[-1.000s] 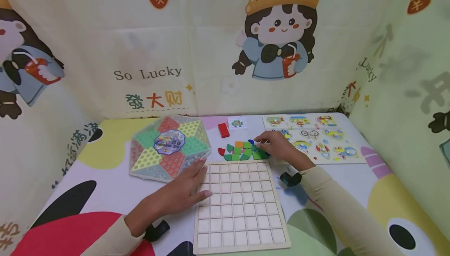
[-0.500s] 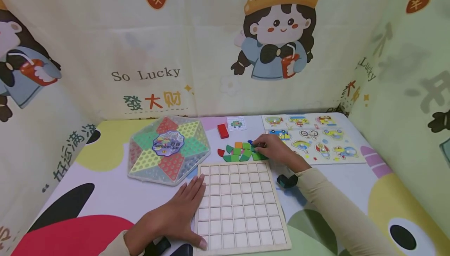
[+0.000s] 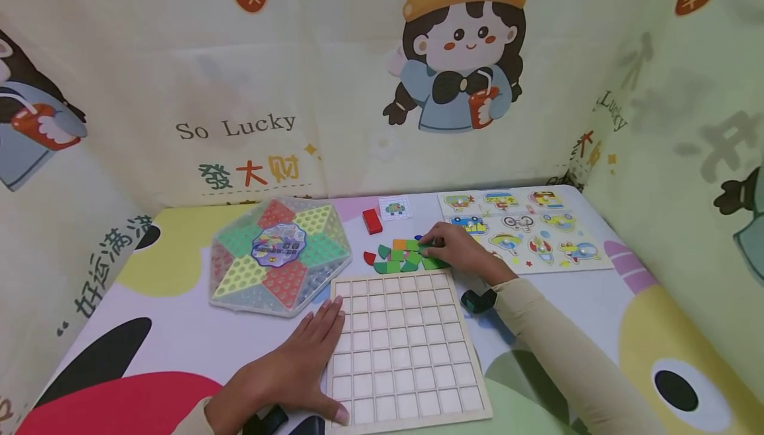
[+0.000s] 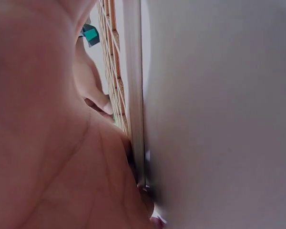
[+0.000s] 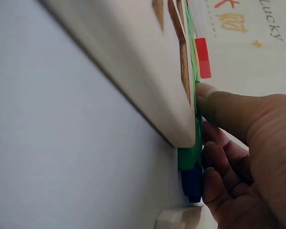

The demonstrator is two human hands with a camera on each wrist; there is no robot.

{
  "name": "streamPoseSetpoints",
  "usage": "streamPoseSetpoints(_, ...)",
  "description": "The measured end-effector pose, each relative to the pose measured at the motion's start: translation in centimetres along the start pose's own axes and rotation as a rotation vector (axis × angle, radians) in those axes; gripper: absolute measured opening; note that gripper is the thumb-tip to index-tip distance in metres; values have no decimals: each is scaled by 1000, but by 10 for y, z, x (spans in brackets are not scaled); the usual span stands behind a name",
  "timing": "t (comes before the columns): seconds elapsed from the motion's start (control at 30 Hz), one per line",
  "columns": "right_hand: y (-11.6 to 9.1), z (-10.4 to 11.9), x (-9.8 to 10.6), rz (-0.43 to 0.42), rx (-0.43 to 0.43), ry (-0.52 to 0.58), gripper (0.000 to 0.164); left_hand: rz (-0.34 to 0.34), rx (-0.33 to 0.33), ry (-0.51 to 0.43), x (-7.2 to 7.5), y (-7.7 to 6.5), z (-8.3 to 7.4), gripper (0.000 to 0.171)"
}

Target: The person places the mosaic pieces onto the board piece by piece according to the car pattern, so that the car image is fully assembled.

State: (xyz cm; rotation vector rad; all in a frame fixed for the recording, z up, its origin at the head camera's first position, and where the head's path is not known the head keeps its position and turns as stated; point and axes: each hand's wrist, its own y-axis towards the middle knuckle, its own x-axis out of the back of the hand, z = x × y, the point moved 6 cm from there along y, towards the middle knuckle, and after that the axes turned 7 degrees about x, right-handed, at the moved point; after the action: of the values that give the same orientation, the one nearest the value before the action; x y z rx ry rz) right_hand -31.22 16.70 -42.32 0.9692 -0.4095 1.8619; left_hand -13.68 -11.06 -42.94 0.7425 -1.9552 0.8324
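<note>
A wooden grid board (image 3: pixel 379 359) lies on the table in the head view. My left hand (image 3: pixel 298 369) rests along its left edge, fingers straight and thumb spread over the near left corner. Just beyond the far edge is a cluster of small flat pieces, mostly green (image 3: pixel 394 267), with an orange square (image 3: pixel 399 244) and a red rounded piece (image 3: pixel 369 258). My right hand (image 3: pixel 456 249) is over the right end of this cluster. The right wrist view shows its thumb and bent fingertips touching pieces, near a green piece (image 5: pixel 188 156) and a blue piece (image 5: pixel 192 183).
A clear hexagonal case with a coloured star pattern (image 3: pixel 322 223) stands left of the board. Behind the pieces lie a red block (image 3: pixel 373 221) and a small picture card (image 3: pixel 395 207). A vehicle puzzle board (image 3: pixel 587 229) lies at the back right. Printed cloth walls (image 3: pixel 340 90) surround the table.
My left hand has moved from the case's near edge down and back along the board, and its thumb now spreads over the near corner. My right hand stays at the pieces. The view shifts slightly.
</note>
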Motion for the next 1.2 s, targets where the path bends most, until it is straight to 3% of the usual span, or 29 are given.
streamPoseSetpoints(0.33,3,-1,4,-40,-10,-71,22,-5,-10,4,1,0,-1,132)
streamPoseSetpoints(0.7,5,1,14,-47,-56,-73,29,2,-1,29,1,5,1,135)
streamPoseSetpoints(0.93,4,16,15,-81,-16,-15,30,2,-6,24,1,5,-1,135)
streamPoseSetpoints(1.2,4,37,5,-63,9,66,19,7,-18,16,2,7,-3,138)
